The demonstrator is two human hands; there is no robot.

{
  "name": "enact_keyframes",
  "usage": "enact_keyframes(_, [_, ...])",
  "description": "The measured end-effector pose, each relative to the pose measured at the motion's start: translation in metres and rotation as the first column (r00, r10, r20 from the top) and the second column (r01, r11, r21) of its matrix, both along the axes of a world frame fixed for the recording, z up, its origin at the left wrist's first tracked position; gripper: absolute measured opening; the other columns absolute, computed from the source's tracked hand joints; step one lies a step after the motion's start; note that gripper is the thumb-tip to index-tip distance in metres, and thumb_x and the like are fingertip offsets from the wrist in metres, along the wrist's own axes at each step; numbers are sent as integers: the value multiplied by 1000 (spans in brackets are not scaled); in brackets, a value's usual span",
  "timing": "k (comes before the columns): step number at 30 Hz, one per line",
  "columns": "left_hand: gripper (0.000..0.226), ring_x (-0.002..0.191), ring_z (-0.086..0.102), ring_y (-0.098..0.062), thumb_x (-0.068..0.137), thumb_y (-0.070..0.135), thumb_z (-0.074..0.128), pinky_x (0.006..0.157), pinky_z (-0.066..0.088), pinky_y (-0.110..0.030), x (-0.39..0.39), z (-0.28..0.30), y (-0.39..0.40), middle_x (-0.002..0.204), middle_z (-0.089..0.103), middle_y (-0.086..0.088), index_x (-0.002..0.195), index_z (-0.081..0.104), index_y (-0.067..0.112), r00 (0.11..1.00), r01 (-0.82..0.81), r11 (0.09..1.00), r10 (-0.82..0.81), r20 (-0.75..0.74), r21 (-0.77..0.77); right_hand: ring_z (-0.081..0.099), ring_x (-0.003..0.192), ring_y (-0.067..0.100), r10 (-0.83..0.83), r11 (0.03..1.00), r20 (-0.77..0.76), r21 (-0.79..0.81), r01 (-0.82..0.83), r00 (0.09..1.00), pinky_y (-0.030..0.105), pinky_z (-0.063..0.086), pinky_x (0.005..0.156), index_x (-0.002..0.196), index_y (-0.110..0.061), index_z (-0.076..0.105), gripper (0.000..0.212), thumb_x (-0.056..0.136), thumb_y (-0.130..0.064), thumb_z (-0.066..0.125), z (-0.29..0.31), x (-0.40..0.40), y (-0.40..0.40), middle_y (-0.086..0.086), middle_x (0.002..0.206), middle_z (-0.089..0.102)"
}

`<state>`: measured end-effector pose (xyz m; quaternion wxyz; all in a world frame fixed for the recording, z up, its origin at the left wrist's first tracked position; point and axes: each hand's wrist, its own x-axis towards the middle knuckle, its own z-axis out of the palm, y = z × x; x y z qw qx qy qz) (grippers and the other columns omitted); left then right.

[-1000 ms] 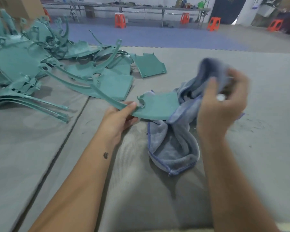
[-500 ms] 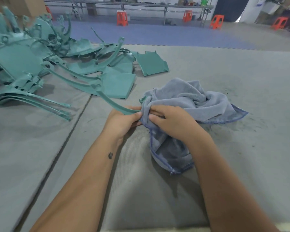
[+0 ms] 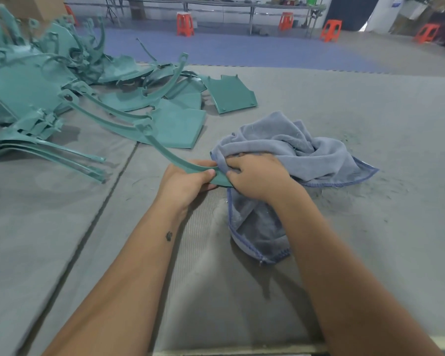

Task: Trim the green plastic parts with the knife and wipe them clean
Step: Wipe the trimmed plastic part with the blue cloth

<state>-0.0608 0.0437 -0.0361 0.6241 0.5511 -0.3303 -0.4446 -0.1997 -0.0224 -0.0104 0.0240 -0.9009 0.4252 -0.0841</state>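
Green curved plastic part (image 3: 188,164), frame centre: left hand (image 3: 188,179) pinches its flat end; right hand (image 3: 254,176) grips grey-blue microfibre cloth (image 3: 306,155) over it. Risk: long arm toward 10 o'clock snagging green parts pile (image 3: 62,98), twisting loose.

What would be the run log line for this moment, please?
step: wiping | left hand: holds green plastic part | right hand: presses grey cloth over part | knife: not seen | pile of green parts: left
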Motion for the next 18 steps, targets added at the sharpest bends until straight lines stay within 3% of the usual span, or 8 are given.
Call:
enact_keyframes(2, [28, 69, 72, -17, 86, -15, 57, 63, 58, -23, -2, 1, -1, 71, 73, -7, 79, 72, 8, 999, -44, 999, 44, -2, 9, 57, 101, 20, -10, 999, 47, 53, 8, 999, 33, 46, 89, 113, -27, 66, 29, 95, -27, 44, 2, -8, 3, -4, 113, 67])
enact_keyframes(4, [31, 66, 71, -17, 84, -16, 58, 60, 57, -22, -5, 0, -3, 66, 72, -5, 75, 72, 10, 996, -92, 996, 92, 20, 14, 55, 109, 19, -17, 994, 48, 108, 11, 999, 34, 45, 93, 117, -30, 64, 32, 96, -27, 40, 4, -10, -1, -8, 121, 64])
enact_keyframes(7, [44, 70, 71, -19, 80, -15, 57, 63, 59, -27, -5, -3, -6, 67, 73, -4, 63, 77, 20, 993, -99, 995, 99, 67, 4, 43, 129, 18, 14, 994, -15, 110, -12, 1000, 37, 34, 107, 129, -30, 57, 39, 101, -36, 29, 3, -1, -11, -10, 141, 50])
enact_keyframes(10, [38, 81, 72, -24, 73, 1, 60, 74, 60, -35, -4, -5, -4, 74, 74, -5, 64, 78, 33, 984, -62, 998, 66, 168, -25, 35, 137, 19, -46, 998, -17, 30, 46, 999, 42, 22, 113, 139, -33, 46, 53, 99, -55, 19, -9, 9, -12, -8, 148, 42])
enact_keyframes(14, [47, 81, 73, -21, 82, -2, 61, 75, 59, -33, -2, -7, -2, 76, 76, 0, 66, 77, 39, 973, -66, 997, 73, 219, -38, 21, 145, 18, -117, 993, -47, -9, 117, 992, 46, 11, 118, 151, -28, 27, 63, 98, -57, 10, -18, 19, -13, -5, 158, 26])
enact_keyframes(16, [46, 76, 73, -18, 85, -6, 61, 66, 58, -26, -3, -6, -2, 74, 75, 1, 65, 78, 32, 979, -76, 996, 82, 188, -38, 20, 146, 18, -144, 989, -23, 42, 145, 989, 46, 9, 118, 150, -28, 29, 62, 99, -56, 8, -13, 22, -15, -4, 158, 26])
enact_keyframes(18, [41, 73, 73, -17, 85, -9, 61, 62, 57, -22, -4, -4, 0, 72, 75, -1, 69, 77, 25, 984, -79, 996, 84, 155, -34, 25, 143, 20, -144, 985, 21, 96, 141, 989, 43, 12, 117, 144, -27, 42, 63, 99, -56, 9, -7, 22, -11, 0, 154, 36])
